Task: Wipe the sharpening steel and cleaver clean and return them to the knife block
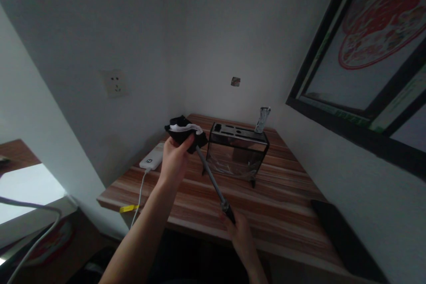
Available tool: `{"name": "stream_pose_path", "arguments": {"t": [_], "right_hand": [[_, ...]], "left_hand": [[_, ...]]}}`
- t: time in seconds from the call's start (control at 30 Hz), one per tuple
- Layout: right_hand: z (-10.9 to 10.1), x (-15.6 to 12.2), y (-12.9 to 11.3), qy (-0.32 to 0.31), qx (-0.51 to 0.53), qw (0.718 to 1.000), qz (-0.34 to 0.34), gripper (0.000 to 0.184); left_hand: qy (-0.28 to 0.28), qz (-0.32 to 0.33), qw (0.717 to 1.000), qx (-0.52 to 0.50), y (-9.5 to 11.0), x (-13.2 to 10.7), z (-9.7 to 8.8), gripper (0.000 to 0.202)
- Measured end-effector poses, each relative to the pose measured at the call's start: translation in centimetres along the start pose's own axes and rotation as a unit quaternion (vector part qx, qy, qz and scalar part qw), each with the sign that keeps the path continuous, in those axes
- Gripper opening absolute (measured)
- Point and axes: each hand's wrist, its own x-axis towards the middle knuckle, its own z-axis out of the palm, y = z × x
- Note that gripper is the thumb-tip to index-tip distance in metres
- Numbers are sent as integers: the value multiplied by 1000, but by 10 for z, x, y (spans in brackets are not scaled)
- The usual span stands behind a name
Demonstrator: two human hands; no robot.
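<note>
My left hand is raised over the wooden table, closed on a black cloth with a white patch. The cloth is wrapped around the far end of a thin grey metal rod. My right hand grips the rod's dark handle end near the table's front edge. The rod slants up from right hand to left hand, just in front of a dark metal rack.
A silvery tube stands behind the rack. A white power bank with a cable lies at the table's left. A dark flat object lies at the right edge. A wall socket and a framed picture hang on the walls.
</note>
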Motion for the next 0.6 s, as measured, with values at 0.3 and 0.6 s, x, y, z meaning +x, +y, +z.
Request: {"name": "stream_pose_path", "arguments": {"t": [0.3,0.6], "right_hand": [[-1,-3,-6,-24,-7,1000,-16,43],[0,-4,-4,14,-1,1000,-16,43]], "left_hand": [[10,79,997,-4,15,11,-14,26],[66,72,994,47,-1,14,-49,29]]}}
